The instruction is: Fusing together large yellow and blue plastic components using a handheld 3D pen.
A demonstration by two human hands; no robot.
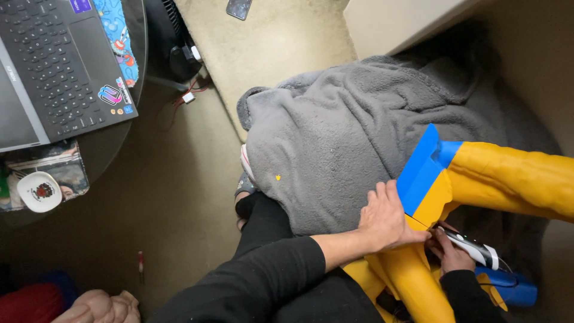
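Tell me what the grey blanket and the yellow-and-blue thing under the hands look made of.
Grey blanket: looks like soft fleece, matte, with a nubby pile and loose folds. Yellow-and-blue thing: seems smooth, slightly glossy sheet, likely vinyl or coated fabric; puffy tube shapes with sharp colour seams suggest an inflatable, though not certain. The left hand presses on it.

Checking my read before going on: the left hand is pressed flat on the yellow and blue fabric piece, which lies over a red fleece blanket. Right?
Not quite: in the head view the fleece blanket is grey, not red. The left hand does lie flat on the yellow and blue fabric piece.
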